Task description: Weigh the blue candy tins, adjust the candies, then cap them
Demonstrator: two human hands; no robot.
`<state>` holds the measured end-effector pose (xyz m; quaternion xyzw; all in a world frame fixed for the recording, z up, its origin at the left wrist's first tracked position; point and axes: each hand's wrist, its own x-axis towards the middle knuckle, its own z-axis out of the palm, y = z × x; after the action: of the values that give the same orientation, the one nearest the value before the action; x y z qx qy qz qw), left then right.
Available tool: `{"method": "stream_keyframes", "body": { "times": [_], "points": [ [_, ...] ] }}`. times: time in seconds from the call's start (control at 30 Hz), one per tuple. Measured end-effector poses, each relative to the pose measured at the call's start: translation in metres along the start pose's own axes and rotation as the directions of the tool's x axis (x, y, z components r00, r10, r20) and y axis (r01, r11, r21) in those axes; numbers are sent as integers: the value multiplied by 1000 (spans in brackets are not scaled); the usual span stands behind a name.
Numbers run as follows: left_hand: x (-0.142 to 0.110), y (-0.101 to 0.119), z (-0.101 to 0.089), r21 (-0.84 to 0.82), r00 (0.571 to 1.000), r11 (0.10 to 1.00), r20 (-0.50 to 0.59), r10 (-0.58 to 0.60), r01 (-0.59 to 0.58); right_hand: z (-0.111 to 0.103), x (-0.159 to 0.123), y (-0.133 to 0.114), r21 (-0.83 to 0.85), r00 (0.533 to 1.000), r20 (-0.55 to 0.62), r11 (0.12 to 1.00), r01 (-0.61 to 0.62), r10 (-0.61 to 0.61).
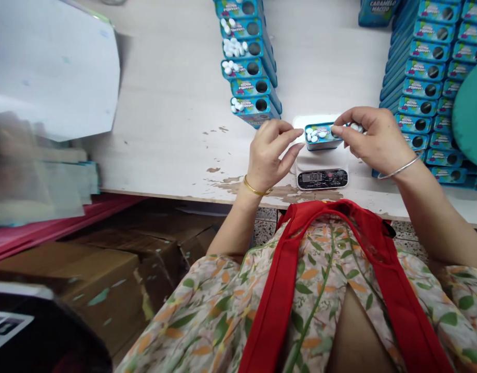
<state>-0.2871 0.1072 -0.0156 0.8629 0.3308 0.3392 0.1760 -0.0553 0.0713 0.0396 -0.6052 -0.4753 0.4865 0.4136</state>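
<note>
One small tin (319, 135) on one scale (321, 171). Six tins in the middle row (249, 67), four of them bearing white candies. Two hands, two bangles. Right-hand stacks too many to count.

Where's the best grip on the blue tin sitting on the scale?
Probably the two short ends of the blue tin, from the sides, as the left hand and right hand come now. It lies flat on the scale with loose white candies on top, so avoid coming from above.
</note>
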Motion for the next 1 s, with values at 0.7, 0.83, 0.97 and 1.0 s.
{"method": "stream_keyframes", "body": {
  "times": [0.7, 0.83, 0.97, 1.0],
  "points": [
    [-15, -20, 0, -27, 996, 998, -61, -64, 62, -15, -35, -31, 305, 984, -56, 942, -143, 167],
    [-21, -23, -1, -50, 991, 991, 45, -123, 125, -22, -68, -2, 444, 938, 26, 837, -320, 345],
    [-23, -20, -2, -60, 979, 985, 137, -150, 159, -17, -94, 24, 497, 883, 71, 751, -435, 464],
    [-23, -19, -2, -65, 979, 985, 140, -149, 160, -15, -98, 29, 500, 875, 75, 742, -447, 478]
  ]
}}
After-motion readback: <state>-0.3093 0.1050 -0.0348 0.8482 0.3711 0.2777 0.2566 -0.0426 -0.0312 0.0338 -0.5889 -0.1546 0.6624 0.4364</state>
